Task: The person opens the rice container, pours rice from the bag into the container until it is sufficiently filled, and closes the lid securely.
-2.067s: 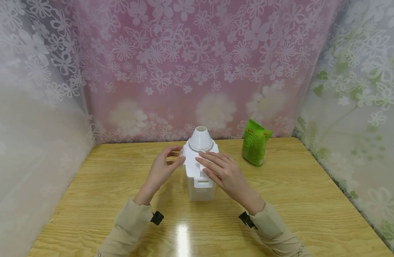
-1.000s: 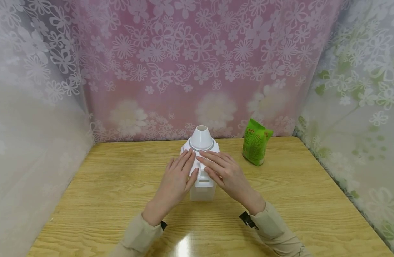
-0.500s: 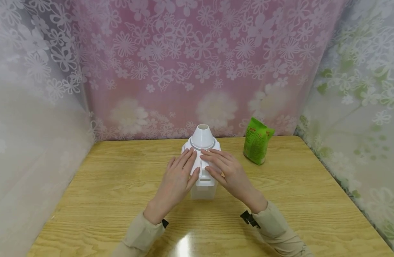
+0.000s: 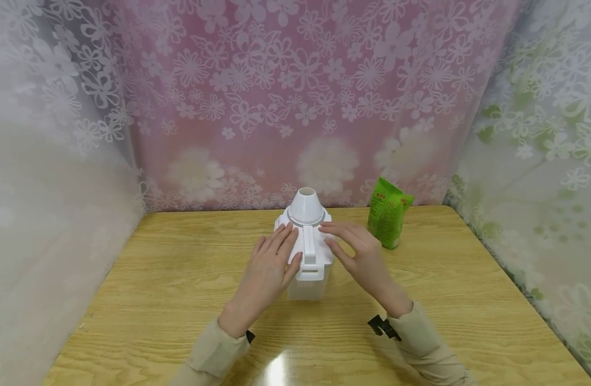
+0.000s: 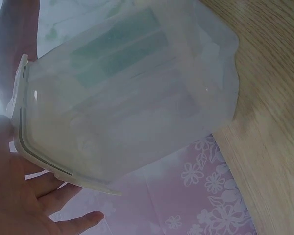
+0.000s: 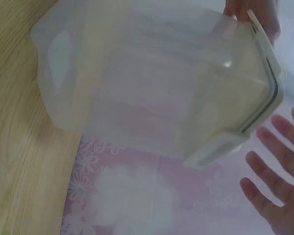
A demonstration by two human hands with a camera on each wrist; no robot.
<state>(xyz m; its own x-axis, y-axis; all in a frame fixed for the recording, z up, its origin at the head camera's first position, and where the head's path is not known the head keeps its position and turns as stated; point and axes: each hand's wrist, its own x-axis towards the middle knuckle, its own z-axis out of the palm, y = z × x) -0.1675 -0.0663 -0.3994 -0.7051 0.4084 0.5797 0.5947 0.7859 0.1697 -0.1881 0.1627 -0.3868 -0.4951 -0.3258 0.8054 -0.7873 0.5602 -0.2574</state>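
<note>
White container (image 4: 306, 290) stands upright at mid-table, lid (image 4: 324, 246) on, cone spout (image 4: 306, 208) at the far end. Left hand (image 4: 261, 273) lies flat on the lid, fingers extended, not gripping. Right hand (image 4: 365, 262) is relaxed at the lid's right side, holding nothing; the right wrist view shows its fingers clear of the rim. Risk: can't tell if the side clip (image 6: 216, 151) is latched; if not, lifting by the top handle (image 4: 309, 246) could pop the lid. Off-centre push could tip it. Surface: glossy wood-grain table (image 4: 155, 295), green bag (image 4: 388, 214) near the back right. Floral curtains (image 4: 247, 96) on three sides.
</note>
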